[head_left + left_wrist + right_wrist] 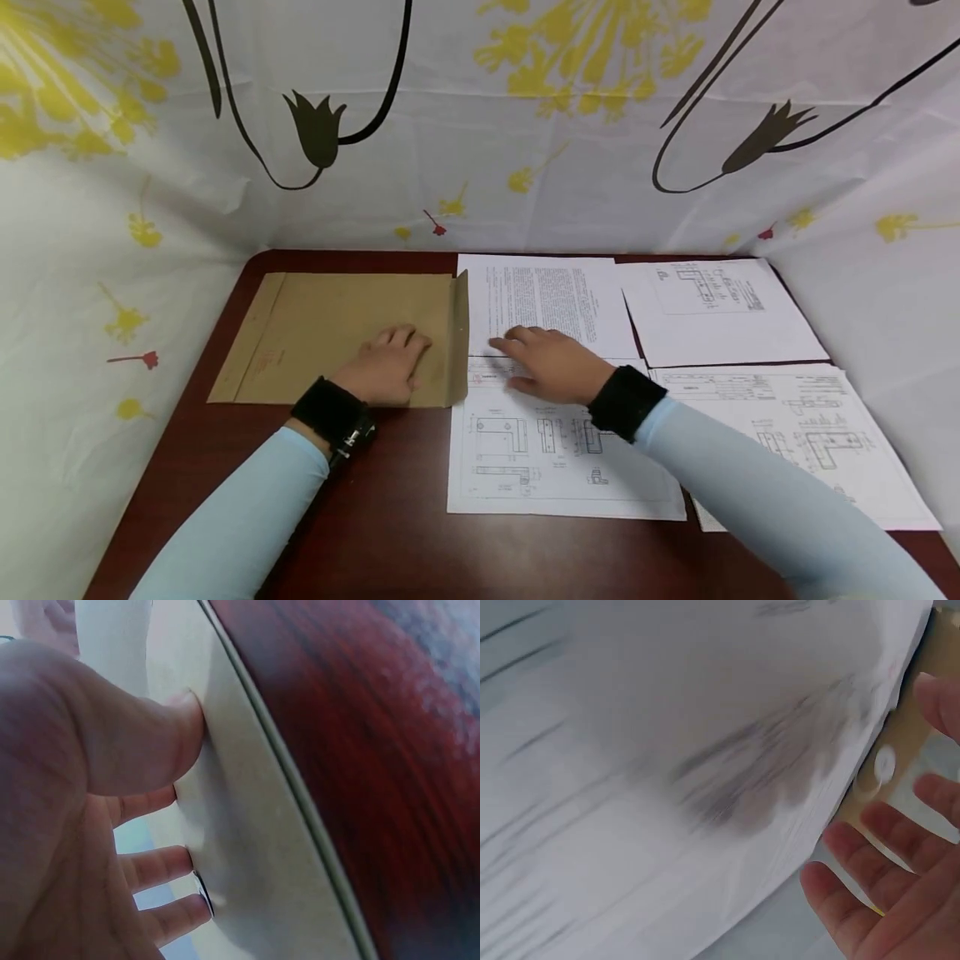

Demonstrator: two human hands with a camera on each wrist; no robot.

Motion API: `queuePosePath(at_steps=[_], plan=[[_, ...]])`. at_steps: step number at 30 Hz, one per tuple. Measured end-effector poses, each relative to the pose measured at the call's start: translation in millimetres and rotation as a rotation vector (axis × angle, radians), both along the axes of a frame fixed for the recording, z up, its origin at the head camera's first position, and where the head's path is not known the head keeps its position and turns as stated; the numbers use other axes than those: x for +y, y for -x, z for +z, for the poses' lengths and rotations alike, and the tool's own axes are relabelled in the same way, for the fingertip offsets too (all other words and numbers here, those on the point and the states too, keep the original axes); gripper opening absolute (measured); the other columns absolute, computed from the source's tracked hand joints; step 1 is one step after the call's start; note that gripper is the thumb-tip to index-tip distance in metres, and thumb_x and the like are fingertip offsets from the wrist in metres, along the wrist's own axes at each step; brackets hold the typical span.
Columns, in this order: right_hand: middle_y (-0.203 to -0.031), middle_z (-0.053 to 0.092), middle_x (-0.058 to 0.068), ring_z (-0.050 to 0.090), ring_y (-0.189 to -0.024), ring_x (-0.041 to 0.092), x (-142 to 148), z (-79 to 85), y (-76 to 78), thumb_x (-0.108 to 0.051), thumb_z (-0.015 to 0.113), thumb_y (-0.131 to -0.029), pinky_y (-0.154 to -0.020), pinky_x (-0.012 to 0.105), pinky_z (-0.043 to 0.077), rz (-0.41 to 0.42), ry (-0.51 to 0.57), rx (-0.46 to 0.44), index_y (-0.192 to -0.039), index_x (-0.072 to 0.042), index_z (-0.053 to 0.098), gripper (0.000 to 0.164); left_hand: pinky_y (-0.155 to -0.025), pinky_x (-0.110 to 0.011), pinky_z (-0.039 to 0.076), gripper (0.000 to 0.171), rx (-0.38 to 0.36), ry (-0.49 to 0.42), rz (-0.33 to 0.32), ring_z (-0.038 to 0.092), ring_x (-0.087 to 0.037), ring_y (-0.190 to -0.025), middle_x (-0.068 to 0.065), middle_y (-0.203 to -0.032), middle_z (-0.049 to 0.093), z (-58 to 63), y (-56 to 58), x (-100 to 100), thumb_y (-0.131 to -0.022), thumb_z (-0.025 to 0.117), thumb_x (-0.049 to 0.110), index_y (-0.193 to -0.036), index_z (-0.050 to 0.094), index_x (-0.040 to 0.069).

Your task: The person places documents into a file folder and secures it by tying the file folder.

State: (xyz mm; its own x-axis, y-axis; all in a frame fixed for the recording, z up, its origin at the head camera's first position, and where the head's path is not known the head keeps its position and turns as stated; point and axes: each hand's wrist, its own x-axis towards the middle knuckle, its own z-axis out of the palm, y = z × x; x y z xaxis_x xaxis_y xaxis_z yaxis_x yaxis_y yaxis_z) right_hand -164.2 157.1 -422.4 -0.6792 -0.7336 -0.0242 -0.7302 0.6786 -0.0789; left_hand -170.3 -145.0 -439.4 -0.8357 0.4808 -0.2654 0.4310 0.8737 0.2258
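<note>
A flat brown paper envelope (330, 312) lies on the left of the table, its flap (459, 342) standing slightly up along the right edge. My left hand (382, 367) rests on the envelope with fingers spread; in the left wrist view its fingertips (180, 859) touch the brown surface. Over the inner sheets hovers my right hand (555, 364), fingers extended and holding nothing. Beneath and around it lie a page of printed text (536, 292) and a technical drawing (562, 492). The right wrist view shows a small white disc (885, 763) on the envelope.
Two more sheets lie at the right: one with a small drawing (712, 337) at the back, another drawing (862, 450) in front, partly under my right forearm. The dark red-brown table (390, 517) is bordered by a patterned white cloth (570, 192) behind and at both sides.
</note>
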Motion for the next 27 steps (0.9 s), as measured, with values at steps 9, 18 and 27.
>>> queuePosePath(at_steps=[9, 18, 27], plan=[[-0.113, 0.065, 0.005, 0.062, -0.103, 0.023, 105, 5.0, -13.6, -0.014, 0.074, -0.086, -0.091, 0.043, 0.051, -0.140, 0.027, -0.018, -0.116, -0.010, 0.067, 0.031, -0.103, -0.071, 0.035, 0.060, -0.003, -0.022, 0.010, 0.026, -0.043, -0.144, -0.019, -0.157, 0.030, -0.8, 0.9, 1, -0.093, 0.057, 0.022, -0.150, 0.040, 0.014], [-0.128, 0.061, 0.010, 0.057, -0.119, 0.033, 185, 15.8, -37.5, -0.020, 0.074, -0.086, -0.098, 0.055, 0.046, -0.373, -0.052, -0.167, -0.127, -0.012, 0.064, 0.043, -0.103, -0.071, 0.036, 0.060, 0.004, -0.026, -0.005, 0.027, -0.044, -0.144, -0.019, -0.156, 0.030, 2.6, -0.8, 1, -0.093, 0.057, 0.021, -0.150, 0.040, 0.013], [-0.124, 0.061, 0.018, 0.058, -0.112, 0.044, 235, 14.5, -45.8, -0.030, 0.084, -0.075, -0.087, 0.063, 0.046, -0.459, -0.153, -0.154, -0.128, -0.011, 0.064, 0.060, -0.107, -0.073, 0.029, 0.061, -0.021, -0.004, -0.033, 0.019, -0.044, -0.149, -0.019, -0.162, 0.024, 4.4, -1.4, -3, -0.099, 0.052, 0.028, -0.154, 0.034, 0.014]])
